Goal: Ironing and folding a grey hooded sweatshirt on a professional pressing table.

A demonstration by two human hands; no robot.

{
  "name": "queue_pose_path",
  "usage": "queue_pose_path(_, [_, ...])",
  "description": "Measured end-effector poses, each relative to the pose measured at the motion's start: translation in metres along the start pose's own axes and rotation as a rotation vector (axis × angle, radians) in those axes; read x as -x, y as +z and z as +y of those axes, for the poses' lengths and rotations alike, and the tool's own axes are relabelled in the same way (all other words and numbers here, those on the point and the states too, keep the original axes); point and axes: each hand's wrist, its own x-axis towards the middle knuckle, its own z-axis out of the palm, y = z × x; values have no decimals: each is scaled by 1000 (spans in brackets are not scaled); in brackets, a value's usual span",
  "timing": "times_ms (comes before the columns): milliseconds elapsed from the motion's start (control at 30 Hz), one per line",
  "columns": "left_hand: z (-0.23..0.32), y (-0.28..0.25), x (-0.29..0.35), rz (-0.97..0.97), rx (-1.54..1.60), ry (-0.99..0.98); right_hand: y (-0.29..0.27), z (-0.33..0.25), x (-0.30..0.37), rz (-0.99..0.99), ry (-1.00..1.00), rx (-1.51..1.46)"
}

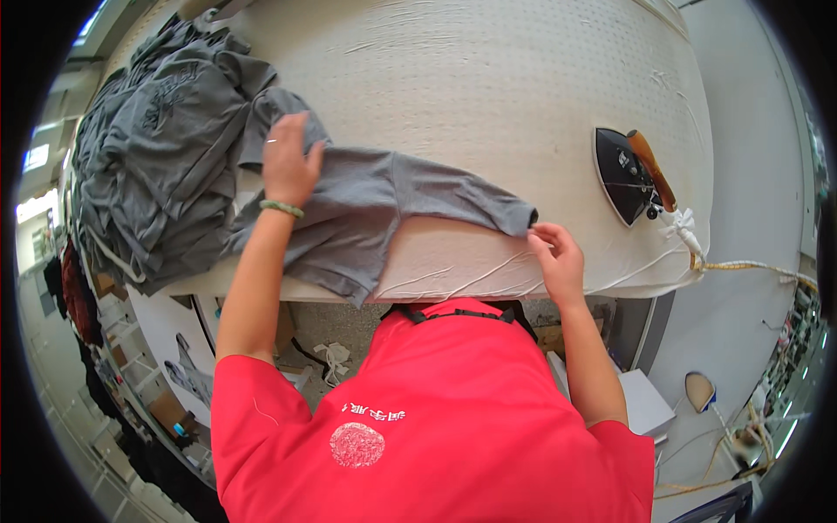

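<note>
On the table [488, 96]: grey garment [349, 222] lay.
Left hand [292, 166]: spread over it, thumb apart.
Right hand [561, 261]: touched its cuff [526, 217] (pinching or not, unclear).

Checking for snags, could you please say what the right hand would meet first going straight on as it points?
The right hand would probably meet the grey cuff first; whether they already touch is unclear.

Cannot see the part of the grey garment [353, 192] under the left hand [292, 166], nor the lower layers of the grey cloth pile [166, 166]. Cannot tell contact from a narrow gap between the right hand [562, 261] and the cuff [521, 220]. Cannot follow the red shirt [436, 427] past the lower edge, nor the yellowish cord [741, 265] into the dark right rim.
</note>
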Motion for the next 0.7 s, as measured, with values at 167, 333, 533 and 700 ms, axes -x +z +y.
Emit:
queue_pose_path(167, [66, 14, -33, -460, 342, 150, 20, -4, -22, -99, -92, 114])
queue_pose_path(333, [72, 16, -59, -939, 392, 24, 23, -10, -36, -56, 188, 167])
queue_pose_path(533, [67, -9, -52, -869, 625, 51, 23, -11, -42, -211, 223, 90])
queue_pose_path(700, [52, -45, -46, -720, 808, -84, 1, -72, -32, -175, 105, -90])
